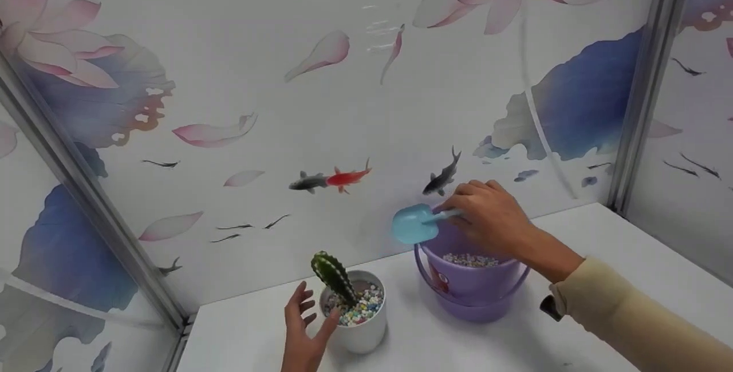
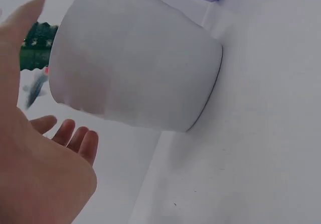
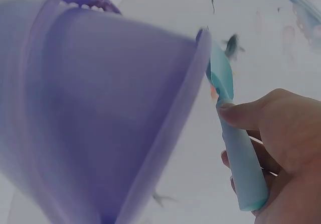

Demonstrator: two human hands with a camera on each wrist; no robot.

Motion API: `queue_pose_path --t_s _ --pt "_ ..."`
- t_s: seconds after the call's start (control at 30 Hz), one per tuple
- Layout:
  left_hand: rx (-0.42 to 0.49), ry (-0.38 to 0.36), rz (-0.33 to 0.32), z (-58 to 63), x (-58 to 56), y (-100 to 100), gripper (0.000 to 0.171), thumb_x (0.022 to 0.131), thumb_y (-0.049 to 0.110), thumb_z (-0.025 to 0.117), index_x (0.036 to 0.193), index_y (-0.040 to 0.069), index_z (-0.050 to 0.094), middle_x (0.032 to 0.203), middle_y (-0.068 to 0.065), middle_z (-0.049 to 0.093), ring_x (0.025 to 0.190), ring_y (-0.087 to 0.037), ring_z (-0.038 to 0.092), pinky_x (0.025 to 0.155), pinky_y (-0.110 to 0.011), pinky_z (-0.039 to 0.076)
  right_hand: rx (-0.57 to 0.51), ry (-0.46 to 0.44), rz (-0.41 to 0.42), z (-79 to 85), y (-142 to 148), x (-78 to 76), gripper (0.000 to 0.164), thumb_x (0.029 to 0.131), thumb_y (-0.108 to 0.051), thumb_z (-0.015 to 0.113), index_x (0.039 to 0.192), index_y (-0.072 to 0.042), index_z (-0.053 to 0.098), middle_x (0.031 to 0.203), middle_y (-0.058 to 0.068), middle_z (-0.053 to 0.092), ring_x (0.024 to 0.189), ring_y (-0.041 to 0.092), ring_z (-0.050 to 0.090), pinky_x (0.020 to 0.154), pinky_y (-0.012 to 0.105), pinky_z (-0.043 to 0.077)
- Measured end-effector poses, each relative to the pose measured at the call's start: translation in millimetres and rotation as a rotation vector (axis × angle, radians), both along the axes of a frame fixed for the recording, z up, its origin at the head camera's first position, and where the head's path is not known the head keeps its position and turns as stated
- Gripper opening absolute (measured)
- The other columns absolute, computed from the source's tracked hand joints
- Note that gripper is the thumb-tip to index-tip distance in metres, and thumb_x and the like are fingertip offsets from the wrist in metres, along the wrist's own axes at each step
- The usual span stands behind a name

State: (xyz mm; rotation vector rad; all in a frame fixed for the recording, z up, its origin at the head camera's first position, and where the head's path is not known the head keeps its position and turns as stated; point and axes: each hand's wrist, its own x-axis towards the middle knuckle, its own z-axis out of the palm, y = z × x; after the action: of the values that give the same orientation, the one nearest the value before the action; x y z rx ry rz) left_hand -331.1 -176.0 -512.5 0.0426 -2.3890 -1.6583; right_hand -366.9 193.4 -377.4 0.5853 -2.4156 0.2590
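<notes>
My right hand [image 1: 489, 217] grips the handle of a light blue toy shovel [image 1: 413, 224] above the rim of a purple bucket [image 1: 475, 297]. In the right wrist view the thumb lies along the shovel's handle [image 3: 241, 158], with the fingers curled behind it. Small multicoloured pebbles [image 1: 472, 260] lie inside the bucket. My left hand [image 1: 308, 326] stands beside a white pot [image 1: 363, 335], fingers spread and holding nothing. A green cactus [image 1: 334, 277] leans to the left in the pot, among coloured pebbles [image 1: 366, 306].
The pot and bucket stand side by side on a white table [image 1: 246, 337]. Behind them rises a white panel [image 1: 257, 91] printed with petals and fish. Metal posts [image 1: 644, 86] frame the panel at the corners.
</notes>
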Motion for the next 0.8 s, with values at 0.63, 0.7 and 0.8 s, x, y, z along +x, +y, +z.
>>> queue_pose_path --t_s 0.63,0.7,0.8 --pt "-0.193 0.46 -0.331 58.1 37.1 68 0.028 0.095 0.038 0.07 0.12 0.036 0.059 0.113 0.016 0.064 0.104 -0.004 0.063 0.089 -0.031 0.06 0.239 -0.112 -0.154 -0.6 57 -10.2 0.011 0.077 -0.012 0.084 0.086 -0.016 0.078 0.083 0.001 0.069 0.085 0.026 0.06 0.079 0.047 0.046" --pt "-0.228 0.411 -0.382 52.9 33.5 82 0.036 0.094 0.047 0.068 0.126 0.039 0.056 0.12 0.018 0.061 0.11 -0.004 0.06 0.093 -0.031 0.059 0.275 -0.096 -0.151 -4.4 55 -12.9 0.01 0.077 -0.01 0.082 0.082 -0.016 0.076 0.079 0.001 0.067 0.081 0.025 0.058 0.073 0.044 0.044" --pt "-0.285 0.34 -0.422 45.8 28.6 103 0.045 0.092 0.058 0.065 0.132 0.044 0.051 0.129 0.02 0.056 0.115 -0.003 0.056 0.097 -0.029 0.057 0.311 -0.091 -0.157 -9.9 53 -16.1 0.014 0.074 -0.005 0.082 0.079 -0.015 0.075 0.076 0.002 0.065 0.077 0.025 0.054 0.069 0.041 0.042"
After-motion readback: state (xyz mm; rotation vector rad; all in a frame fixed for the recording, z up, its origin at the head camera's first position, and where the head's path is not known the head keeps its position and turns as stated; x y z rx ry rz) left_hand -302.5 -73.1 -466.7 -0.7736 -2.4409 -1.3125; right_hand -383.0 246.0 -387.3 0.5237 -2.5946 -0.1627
